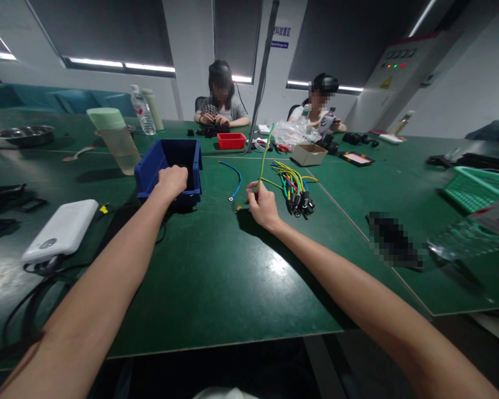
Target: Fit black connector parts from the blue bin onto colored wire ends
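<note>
Green-and-yellow wire (265, 158), near the centre of the frame, is pinched between the fingertips of the right hand (264, 205), the thumb and fingers closed on it; one length stands upright above the grip, and a ring end shows just left of the hand. The left hand (173, 182) reaches into the blue bin (168, 147), left of centre, its fingers curled downward; their tips are hidden, so I cannot tell how far open they are or whether they hold anything. A short blue wire (238, 178) lies on the green table (249, 299) between the bin and the right hand. Just right of that hand lies a bundle of coloured wires (293, 185). In the upper middle of the frame, a red tray (231, 141) sits before a seated person (222, 102).
</note>
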A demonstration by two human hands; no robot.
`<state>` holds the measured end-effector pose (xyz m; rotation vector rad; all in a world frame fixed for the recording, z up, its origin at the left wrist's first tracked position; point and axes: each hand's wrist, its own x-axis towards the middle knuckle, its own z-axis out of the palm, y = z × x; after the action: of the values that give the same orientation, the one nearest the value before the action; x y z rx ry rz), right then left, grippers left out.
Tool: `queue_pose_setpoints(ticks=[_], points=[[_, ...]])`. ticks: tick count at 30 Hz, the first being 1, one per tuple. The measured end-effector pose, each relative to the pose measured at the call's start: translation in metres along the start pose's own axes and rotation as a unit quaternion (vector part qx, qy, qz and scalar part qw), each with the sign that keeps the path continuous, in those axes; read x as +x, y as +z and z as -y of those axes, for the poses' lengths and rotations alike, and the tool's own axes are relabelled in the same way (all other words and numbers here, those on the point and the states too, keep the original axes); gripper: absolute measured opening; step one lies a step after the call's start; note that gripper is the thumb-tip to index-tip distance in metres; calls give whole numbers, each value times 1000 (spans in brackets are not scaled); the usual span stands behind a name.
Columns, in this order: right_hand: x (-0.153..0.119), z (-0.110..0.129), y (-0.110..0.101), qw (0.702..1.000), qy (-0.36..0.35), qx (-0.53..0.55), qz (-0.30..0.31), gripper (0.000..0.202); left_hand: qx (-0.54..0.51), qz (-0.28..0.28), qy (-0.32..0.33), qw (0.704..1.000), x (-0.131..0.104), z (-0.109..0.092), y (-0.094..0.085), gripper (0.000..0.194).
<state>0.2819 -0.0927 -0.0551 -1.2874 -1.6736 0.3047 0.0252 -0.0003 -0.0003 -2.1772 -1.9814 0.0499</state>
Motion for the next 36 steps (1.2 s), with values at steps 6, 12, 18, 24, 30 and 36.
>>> queue_pose_setpoints(ticks=[6,12,18,24,30,36], points=[[1,-1,1,1000,-5,-26,-2,16,-8,-16,-3,1000,3,1,3,35],[1,-2,1,1000,-3,-28,-8,17,-101,-52,-80,990,8,8,2,37],[1,-3,0,1000,7,-16,-6,17,-152,-114,-109,976,9,20,-12,38],[2,-5,0,999,20,16,-28,19,-188,-245,-75,948,-10,-10,-50,34],[5,-7,-4,994,60,44,-79,23,-239,-328,84,910,-50,-85,-37,29],[5,-7,-4,987,75,41,-137,27,-268,-267,148,914,-74,-121,18,20]])
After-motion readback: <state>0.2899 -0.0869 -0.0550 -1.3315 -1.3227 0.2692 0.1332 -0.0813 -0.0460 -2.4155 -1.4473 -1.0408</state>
